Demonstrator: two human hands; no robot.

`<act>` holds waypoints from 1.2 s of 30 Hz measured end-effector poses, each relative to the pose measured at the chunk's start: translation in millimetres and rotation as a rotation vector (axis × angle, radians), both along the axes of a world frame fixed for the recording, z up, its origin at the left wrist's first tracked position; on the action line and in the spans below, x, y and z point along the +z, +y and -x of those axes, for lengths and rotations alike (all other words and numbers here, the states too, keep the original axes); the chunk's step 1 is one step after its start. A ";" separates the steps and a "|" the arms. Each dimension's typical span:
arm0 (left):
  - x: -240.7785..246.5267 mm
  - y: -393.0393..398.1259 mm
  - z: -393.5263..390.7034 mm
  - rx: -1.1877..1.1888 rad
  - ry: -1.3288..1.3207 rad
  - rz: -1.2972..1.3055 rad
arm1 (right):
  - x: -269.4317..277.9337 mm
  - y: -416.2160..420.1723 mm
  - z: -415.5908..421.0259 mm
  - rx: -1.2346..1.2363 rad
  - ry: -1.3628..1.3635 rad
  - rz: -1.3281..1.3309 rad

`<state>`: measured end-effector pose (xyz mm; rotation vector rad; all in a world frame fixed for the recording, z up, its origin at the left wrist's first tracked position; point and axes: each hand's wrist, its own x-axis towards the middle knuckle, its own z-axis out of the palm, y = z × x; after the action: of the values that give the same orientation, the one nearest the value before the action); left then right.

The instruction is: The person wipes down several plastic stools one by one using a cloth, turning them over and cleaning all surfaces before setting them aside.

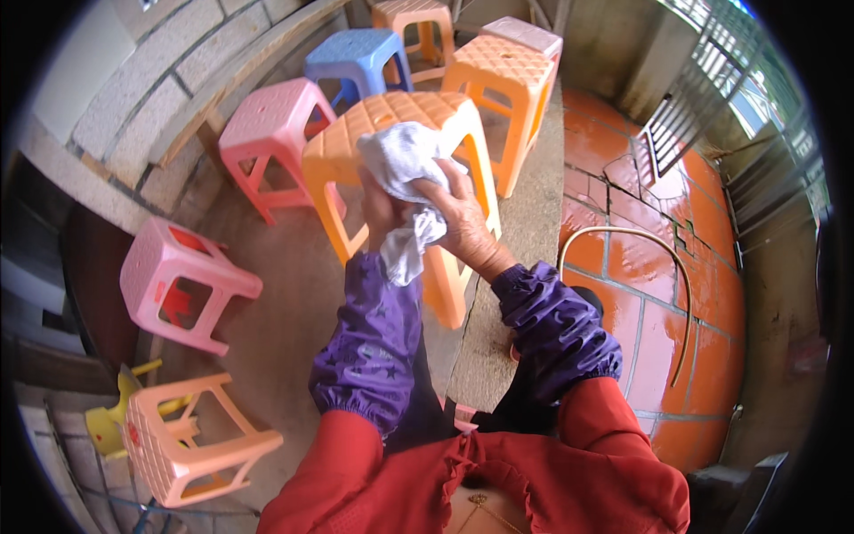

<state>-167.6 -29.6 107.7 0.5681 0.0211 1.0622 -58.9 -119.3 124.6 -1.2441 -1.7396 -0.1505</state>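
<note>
A bunched white cloth (403, 157) is held between my two hands, over the near edge of an orange plastic stool (333, 143). My right hand (464, 217) grips the cloth from the right, fingers curled over it. Partly behind the cloth, my left hand (380, 207) clasps it from the left and below; its fingers are mostly hidden. A loose end of the cloth hangs down between the wrists. The stool stands upright, and its seat has a quilted pattern. Purple patterned sleeve covers are on both forearms.
Pink (273, 120), blue (357, 53) and more orange (504, 60) plastic stools stand beyond. At left, a pink stool (140, 280) and an orange one (153, 447) lie tipped over. A hose (680, 267) curves over wet red tiles (620, 267) at right, beside a concrete ledge (534, 220).
</note>
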 end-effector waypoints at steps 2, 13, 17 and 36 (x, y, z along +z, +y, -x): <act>5.3 -12.8 4.1 0.072 0.088 0.111 | -20.1 -17.7 1.2 0.023 0.052 0.145; 0.8 19.4 41.4 0.784 0.442 0.403 | -102.3 -40.3 -64.3 -0.006 0.149 0.450; -2.2 24.2 56.8 0.930 0.468 0.371 | -107.8 -30.1 -72.6 0.060 0.216 0.386; 25.5 1.8 149.8 1.093 0.201 0.223 | -84.9 -29.7 -21.2 0.137 0.088 0.597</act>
<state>-317.4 -27.8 133.2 0.4446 0.6830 2.0187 -37.7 -149.0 39.7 -1.5104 -1.8479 0.5335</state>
